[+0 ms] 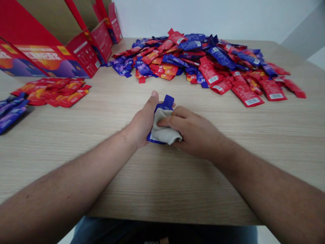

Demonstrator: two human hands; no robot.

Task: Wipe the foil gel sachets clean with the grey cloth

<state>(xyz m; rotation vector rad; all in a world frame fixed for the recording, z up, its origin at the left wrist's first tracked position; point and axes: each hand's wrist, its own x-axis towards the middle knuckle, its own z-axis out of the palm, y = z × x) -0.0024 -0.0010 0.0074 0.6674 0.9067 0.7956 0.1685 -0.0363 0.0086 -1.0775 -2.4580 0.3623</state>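
A blue sachet [168, 101] with a narrow tab at its top lies in my left hand [143, 127], whose thumb points up along the sachet's left side. My right hand [194, 130] holds a pale grey cloth [165, 134] and presses it flat against the sachet's face with a fingertip. Most of the sachet's front is hidden under the cloth. Both hands are just above the middle of the wooden table [167, 189].
A big heap of red and blue sachets [182, 56] spreads along the back. Left of it stand open red boxes [56, 61]. In front of these lie a red sachet pile [54, 91] and a blue sachet pile [11, 112]. A white wall [215, 18] rises behind.
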